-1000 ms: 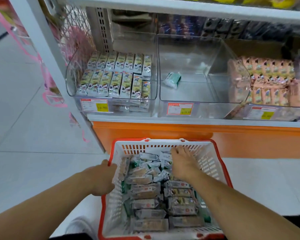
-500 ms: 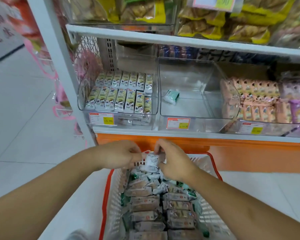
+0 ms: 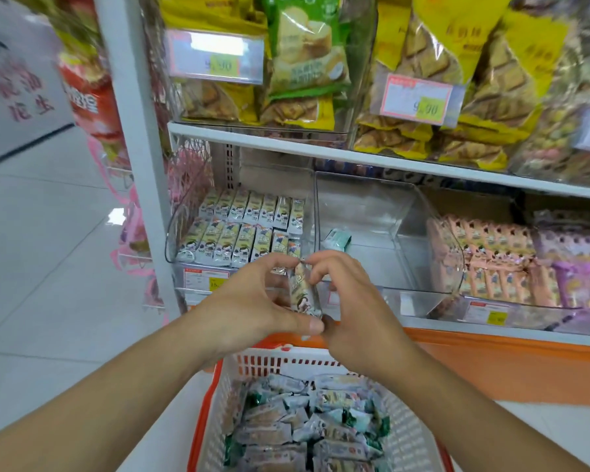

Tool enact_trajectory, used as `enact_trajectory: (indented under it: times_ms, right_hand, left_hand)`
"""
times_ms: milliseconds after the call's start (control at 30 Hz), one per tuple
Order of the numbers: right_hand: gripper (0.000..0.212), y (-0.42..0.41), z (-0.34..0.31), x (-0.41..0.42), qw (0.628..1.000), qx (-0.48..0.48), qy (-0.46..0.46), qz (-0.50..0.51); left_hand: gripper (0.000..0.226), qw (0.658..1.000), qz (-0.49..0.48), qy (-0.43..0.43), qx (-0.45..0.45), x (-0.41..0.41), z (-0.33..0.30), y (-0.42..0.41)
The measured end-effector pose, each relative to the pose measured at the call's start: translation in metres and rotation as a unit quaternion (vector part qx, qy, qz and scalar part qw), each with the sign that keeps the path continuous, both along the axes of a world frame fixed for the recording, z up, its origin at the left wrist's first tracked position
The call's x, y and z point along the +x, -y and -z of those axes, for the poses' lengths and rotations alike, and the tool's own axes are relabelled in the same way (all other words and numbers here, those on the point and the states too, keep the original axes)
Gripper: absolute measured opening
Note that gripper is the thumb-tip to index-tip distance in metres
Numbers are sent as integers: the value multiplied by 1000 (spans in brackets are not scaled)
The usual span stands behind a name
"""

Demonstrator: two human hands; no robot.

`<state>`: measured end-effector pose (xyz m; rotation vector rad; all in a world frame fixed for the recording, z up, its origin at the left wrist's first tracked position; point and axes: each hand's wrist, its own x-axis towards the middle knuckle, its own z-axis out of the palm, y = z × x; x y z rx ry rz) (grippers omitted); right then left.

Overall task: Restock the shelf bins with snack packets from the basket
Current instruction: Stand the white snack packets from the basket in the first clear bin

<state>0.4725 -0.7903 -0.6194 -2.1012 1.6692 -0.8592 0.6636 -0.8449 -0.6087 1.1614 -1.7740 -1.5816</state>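
Head view: left hand and right hand pinching one packet above basket rim, before near-empty middle bin.

Hands above basket, before shelf bins

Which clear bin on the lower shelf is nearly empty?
The middle bin: it holds one green packet, while the left bin and right bin hold rows of packets.
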Motion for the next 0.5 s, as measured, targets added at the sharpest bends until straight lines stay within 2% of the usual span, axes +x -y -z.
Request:
enact_trajectory:
  times_ms: [100,167,300,400,500]
  right_hand:
    - [53,9,-3,-10,999,7,-31,10]
    - [49,17,-3,-21,998,2,-18,60]
    - [46,36,10,-37,987,65,-1,145]
    - [48,40,21,-40,980,130,13,149]
    - [48,42,24,-40,979,140,-4,150]
  left_hand:
    - [93,998,-22,29,-55,-2,-6,17]
    - [95,989,-29,87,-116,-5,-7,35]
    - [109,942,-14,240,-234,-11,0,79]
    - [108,927,0,279,-249,-24,8,102]
    - [105,918,28,309,-246,-39,17,117]
